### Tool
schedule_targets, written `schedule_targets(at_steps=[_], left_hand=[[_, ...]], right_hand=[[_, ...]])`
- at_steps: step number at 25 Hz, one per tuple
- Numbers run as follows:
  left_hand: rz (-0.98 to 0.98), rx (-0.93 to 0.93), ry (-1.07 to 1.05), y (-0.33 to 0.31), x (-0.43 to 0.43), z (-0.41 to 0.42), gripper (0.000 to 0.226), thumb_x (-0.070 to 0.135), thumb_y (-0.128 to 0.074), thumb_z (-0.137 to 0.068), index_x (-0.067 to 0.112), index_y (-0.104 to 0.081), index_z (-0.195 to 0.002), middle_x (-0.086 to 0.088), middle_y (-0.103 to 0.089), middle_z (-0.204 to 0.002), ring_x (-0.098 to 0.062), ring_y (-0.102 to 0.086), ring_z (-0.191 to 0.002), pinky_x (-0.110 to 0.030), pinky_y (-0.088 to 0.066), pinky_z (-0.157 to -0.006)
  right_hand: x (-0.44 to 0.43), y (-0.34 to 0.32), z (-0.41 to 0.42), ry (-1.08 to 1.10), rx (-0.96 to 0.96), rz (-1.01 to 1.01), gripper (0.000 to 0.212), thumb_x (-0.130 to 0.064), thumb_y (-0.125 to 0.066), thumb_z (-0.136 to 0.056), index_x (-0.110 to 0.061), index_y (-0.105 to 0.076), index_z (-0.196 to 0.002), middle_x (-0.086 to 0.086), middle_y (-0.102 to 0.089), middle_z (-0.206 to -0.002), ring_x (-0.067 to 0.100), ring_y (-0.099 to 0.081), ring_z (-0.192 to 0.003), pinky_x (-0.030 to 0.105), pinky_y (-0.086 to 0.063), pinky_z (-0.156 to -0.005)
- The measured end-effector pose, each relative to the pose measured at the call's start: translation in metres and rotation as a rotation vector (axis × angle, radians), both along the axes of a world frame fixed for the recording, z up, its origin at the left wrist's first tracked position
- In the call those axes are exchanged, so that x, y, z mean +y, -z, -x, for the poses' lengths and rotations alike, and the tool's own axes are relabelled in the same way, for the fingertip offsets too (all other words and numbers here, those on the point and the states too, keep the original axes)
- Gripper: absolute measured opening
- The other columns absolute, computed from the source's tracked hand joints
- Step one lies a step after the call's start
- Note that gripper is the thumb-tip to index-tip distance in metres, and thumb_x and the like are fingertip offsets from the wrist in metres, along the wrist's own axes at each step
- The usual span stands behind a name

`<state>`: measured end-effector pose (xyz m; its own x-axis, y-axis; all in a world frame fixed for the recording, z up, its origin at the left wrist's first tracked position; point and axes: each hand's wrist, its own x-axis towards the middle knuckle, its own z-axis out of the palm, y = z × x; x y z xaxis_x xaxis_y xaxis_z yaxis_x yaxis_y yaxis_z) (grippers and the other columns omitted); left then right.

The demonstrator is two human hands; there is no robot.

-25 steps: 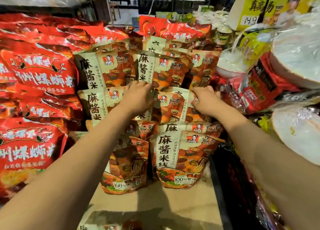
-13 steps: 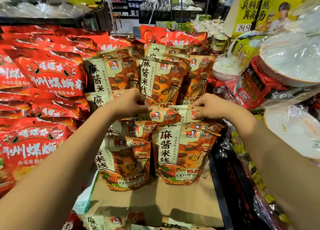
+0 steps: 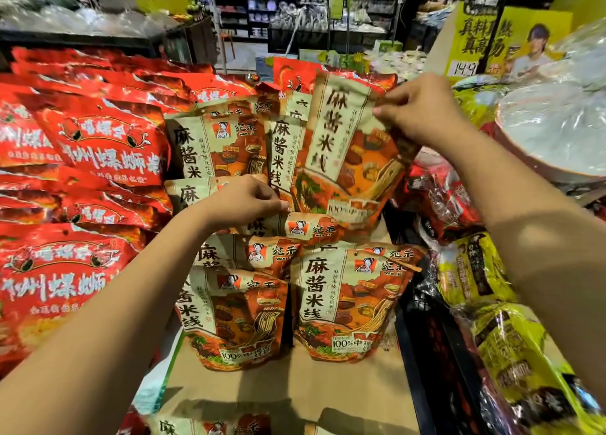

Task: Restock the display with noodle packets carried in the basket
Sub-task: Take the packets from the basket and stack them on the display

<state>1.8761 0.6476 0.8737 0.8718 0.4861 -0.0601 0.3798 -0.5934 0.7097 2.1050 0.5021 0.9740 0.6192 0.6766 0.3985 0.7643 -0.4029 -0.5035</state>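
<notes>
Half a second ago both hands sat low on the middle row of beige-and-orange noodle packets. Now the right hand (image 3: 423, 110) is up at the back of the stack, thumb and fingers pinching the top right corner of the lifted packet (image 3: 344, 159), which hangs upright and slightly tilted in front of the rear rows. The left hand (image 3: 244, 201) has hardly moved: its fingers are curled and grip the top edge of the middle-row packet (image 3: 305, 229), which lies leaning back beneath the lifted one. The view has also tipped upward, showing more of the shop. Below, 2 front packets (image 3: 236, 320) (image 3: 347, 300) stand side by side on the brown cardboard shelf (image 3: 295, 388), and more of the same packets (image 3: 213, 427) show at the bottom edge; whether a basket holds them I cannot tell. Red packets (image 3: 98, 149) fill the display to the left, yellow packets (image 3: 511, 346) the right, with clear-wrapped bowls (image 3: 551, 123) above them. Behind stand a yellow sign (image 3: 492, 41) and dim store shelving (image 3: 278, 5).
</notes>
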Motion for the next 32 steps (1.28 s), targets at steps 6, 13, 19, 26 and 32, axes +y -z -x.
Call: schedule_targets(at_steps=[6,13,19,26,32], left_hand=[[0.002,-0.015,-0.057,0.005,0.003,-0.005,0.02,0.028,-0.064,-0.094,0.012,-0.072,-0.086,-0.003,-0.068,-0.076,-0.002,-0.057,-0.057,-0.013,-0.042,-0.052],[0.037,-0.046,-0.071,0.009,0.002,0.005,0.016,0.028,-0.068,-0.091,0.017,-0.073,-0.081,0.007,-0.062,-0.062,-0.007,-0.051,-0.054,-0.02,-0.042,-0.054],[0.003,-0.056,-0.092,0.015,-0.004,0.001,0.009,0.015,-0.075,-0.084,0.016,-0.073,-0.076,-0.002,-0.073,-0.081,-0.012,-0.065,-0.072,-0.024,-0.051,-0.066],[0.168,-0.142,-0.151,0.023,-0.009,-0.004,0.013,0.009,-0.072,-0.086,-0.002,-0.074,-0.092,-0.01,-0.074,-0.084,-0.006,-0.066,-0.066,-0.012,-0.049,-0.054],[0.184,-0.16,-0.131,0.024,-0.012,-0.016,0.014,0.014,-0.074,-0.085,0.001,-0.075,-0.09,-0.013,-0.075,-0.086,-0.017,-0.066,-0.075,-0.025,-0.056,-0.068]], right_hand=[[0.02,0.042,0.033,-0.118,-0.328,0.169,0.028,-0.025,-0.058,-0.097,-0.02,-0.069,-0.122,0.007,-0.073,-0.102,0.028,-0.066,-0.096,0.031,-0.048,-0.08],[0.019,0.069,0.017,-0.088,-0.042,0.177,0.025,-0.029,-0.067,-0.091,-0.006,-0.076,-0.096,0.015,-0.072,-0.086,0.031,-0.064,-0.085,0.035,-0.05,-0.075],[0.032,0.05,0.012,-0.083,-0.061,0.382,0.033,-0.026,-0.073,-0.087,-0.007,-0.07,-0.114,0.008,-0.067,-0.092,0.027,-0.061,-0.09,0.038,-0.052,-0.079],[0.033,0.066,0.014,-0.032,-0.121,0.275,0.025,-0.023,-0.066,-0.093,-0.013,-0.071,-0.116,0.009,-0.07,-0.108,0.029,-0.063,-0.1,0.03,-0.045,-0.078],[0.005,0.075,0.009,-0.016,-0.126,-0.087,0.027,-0.027,-0.074,-0.084,-0.014,-0.072,-0.108,0.006,-0.07,-0.11,0.028,-0.059,-0.11,0.031,-0.044,-0.088]])
